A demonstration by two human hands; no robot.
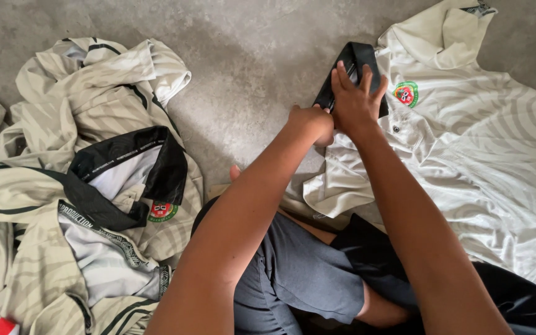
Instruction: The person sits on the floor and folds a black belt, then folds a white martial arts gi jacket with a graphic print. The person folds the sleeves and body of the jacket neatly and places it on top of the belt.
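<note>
Pressing flat on the black collar (356, 62) of a pale polo shirt (466, 142), the right hand (356, 99) is seen with fingers spread, while the left hand (312, 121), closed in a loose fist, is pinched on the collar's lower edge just beside it. One shirt is spread on the concrete floor (249, 56) under both hands, reaching away to the right. One round red-and-green badge (406, 93) is sewn near the right hand. Well apart on the left, a heap of similar shirts (75, 186) is piled; their number cannot be told.
</note>
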